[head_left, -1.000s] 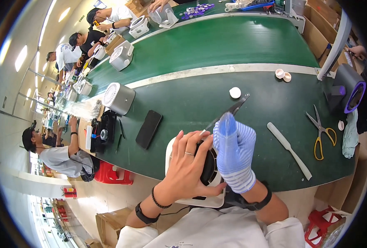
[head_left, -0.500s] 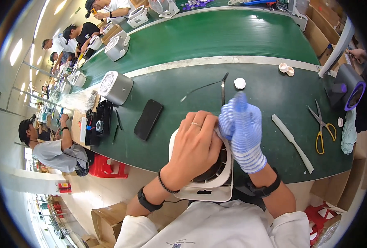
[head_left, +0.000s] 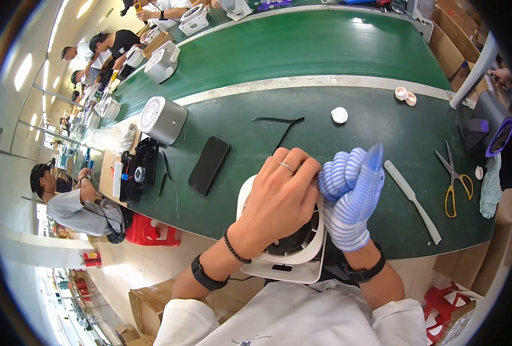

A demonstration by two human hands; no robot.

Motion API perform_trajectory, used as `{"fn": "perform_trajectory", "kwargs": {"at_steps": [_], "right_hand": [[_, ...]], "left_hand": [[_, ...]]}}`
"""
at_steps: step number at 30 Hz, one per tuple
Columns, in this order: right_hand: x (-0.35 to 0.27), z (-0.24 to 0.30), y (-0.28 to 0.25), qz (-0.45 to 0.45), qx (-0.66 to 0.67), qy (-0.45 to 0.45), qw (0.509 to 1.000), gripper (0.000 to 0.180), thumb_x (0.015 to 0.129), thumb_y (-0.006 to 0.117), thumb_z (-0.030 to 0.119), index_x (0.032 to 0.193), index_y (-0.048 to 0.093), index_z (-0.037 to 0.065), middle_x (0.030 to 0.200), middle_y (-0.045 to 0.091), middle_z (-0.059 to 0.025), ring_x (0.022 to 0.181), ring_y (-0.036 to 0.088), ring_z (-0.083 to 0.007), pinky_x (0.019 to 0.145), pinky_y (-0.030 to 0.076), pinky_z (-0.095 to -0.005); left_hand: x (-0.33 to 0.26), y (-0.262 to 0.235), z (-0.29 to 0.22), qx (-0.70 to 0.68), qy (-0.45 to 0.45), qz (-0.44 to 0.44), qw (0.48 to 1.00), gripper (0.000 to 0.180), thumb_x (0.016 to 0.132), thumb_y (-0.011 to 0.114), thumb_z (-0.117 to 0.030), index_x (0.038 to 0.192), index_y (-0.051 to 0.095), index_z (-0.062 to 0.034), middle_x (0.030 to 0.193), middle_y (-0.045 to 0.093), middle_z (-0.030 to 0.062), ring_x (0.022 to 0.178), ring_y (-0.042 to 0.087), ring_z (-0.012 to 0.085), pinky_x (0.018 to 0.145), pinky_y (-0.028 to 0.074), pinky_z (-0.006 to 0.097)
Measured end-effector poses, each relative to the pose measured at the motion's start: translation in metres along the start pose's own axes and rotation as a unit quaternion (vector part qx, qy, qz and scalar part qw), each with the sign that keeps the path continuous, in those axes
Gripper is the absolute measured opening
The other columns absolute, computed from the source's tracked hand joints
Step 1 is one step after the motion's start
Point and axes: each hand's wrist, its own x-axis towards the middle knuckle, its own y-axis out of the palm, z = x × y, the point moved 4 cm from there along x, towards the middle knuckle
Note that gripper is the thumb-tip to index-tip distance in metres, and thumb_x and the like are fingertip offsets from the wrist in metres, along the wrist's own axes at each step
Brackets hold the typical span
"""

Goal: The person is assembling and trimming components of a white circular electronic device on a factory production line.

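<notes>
A white housing (head_left: pixel 315 255) with a dark round ribbed opening (head_left: pixel 290 245) sits at the table's near edge, before my body. My bare left hand (head_left: pixel 282 202), with a ring on one finger, reaches over the opening, its fingers bent and closed at the far right rim. My right hand (head_left: pixel 353 199), in a blue-and-white striped glove, is closed beside that rim, thumb up. The two hands' fingertips meet, and what they pinch is hidden. A thin black strip (head_left: pixel 289 124) lies bent beyond my left hand, its near end passing out of sight by the fingers.
A black phone (head_left: pixel 209 166) and a grey device (head_left: pixel 162 120) are on the left. To the right lie a white plastic pry tool (head_left: pixel 412 200) and yellow-handled scissors (head_left: pixel 453 181). A white cap (head_left: pixel 339 115) lies ahead. Beyond runs a green conveyor (head_left: pixel 313 49); people work at left.
The black strip's upright part has swung over, and it now lies bent toward the left. My gloved hand has turned and shifted slightly right and nearer, with its thumb leaning right.
</notes>
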Motion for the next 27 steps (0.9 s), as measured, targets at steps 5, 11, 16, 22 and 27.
{"fn": "perform_trajectory", "kwargs": {"at_steps": [5, 11, 16, 22, 27], "right_hand": [[-0.012, 0.005, 0.005, 0.035, -0.139, -0.112, 0.983, 0.056, 0.107, 0.044, 0.041, 0.061, 0.031, 0.011, 0.055, 0.028, 0.0010, 0.049, 0.026, -0.0099, 0.046, 0.022, -0.0281], [-0.004, 0.010, 0.003, 0.119, -0.294, -0.206, 0.926, 0.047, 0.104, 0.054, 0.025, 0.064, 0.046, 0.003, 0.056, 0.040, 0.0004, 0.050, 0.033, -0.0106, 0.045, 0.027, -0.0296], [0.011, 0.049, 0.025, 0.048, -0.109, -0.074, 0.990, 0.054, 0.108, 0.038, 0.044, 0.063, 0.031, 0.014, 0.053, 0.027, 0.0021, 0.043, 0.022, -0.0080, 0.041, 0.021, -0.0260], [-0.003, 0.039, 0.005, 0.011, -0.024, -0.041, 0.999, 0.054, 0.108, 0.035, 0.045, 0.063, 0.033, 0.016, 0.051, 0.025, 0.0020, 0.041, 0.018, -0.0094, 0.038, 0.019, -0.0272], [-0.011, 0.029, -0.003, -0.018, 0.010, -0.017, 1.000, 0.053, 0.108, 0.035, 0.045, 0.064, 0.034, 0.016, 0.052, 0.025, 0.0021, 0.041, 0.019, -0.0095, 0.037, 0.019, -0.0274]], "left_hand": [[-0.003, 0.000, 0.001, -0.007, 0.001, -0.027, 1.000, 0.012, 0.077, 0.062, -0.002, 0.089, 0.060, -0.0030, 0.090, 0.057, 0.0091, 0.086, 0.054, 0.0286, 0.079, 0.046, 0.039], [0.000, 0.000, 0.006, 0.005, -0.002, -0.028, 1.000, 0.012, 0.075, 0.061, 0.000, 0.086, 0.059, -0.0035, 0.089, 0.056, 0.0088, 0.083, 0.053, 0.0278, 0.076, 0.046, 0.038], [0.000, -0.001, 0.005, -0.012, -0.001, -0.022, 1.000, 0.011, 0.076, 0.056, 0.003, 0.086, 0.059, -0.0015, 0.086, 0.055, 0.0113, 0.080, 0.053, 0.0322, 0.074, 0.047, 0.040], [0.000, 0.000, 0.004, -0.017, -0.002, -0.027, 0.999, 0.009, 0.077, 0.055, 0.004, 0.084, 0.058, -0.0013, 0.086, 0.056, 0.0115, 0.080, 0.053, 0.0321, 0.073, 0.046, 0.040], [-0.001, 0.000, 0.005, -0.014, -0.016, -0.016, 1.000, 0.010, 0.076, 0.053, 0.005, 0.083, 0.058, -0.0011, 0.085, 0.056, 0.0120, 0.079, 0.053, 0.0318, 0.071, 0.046, 0.040]]}}
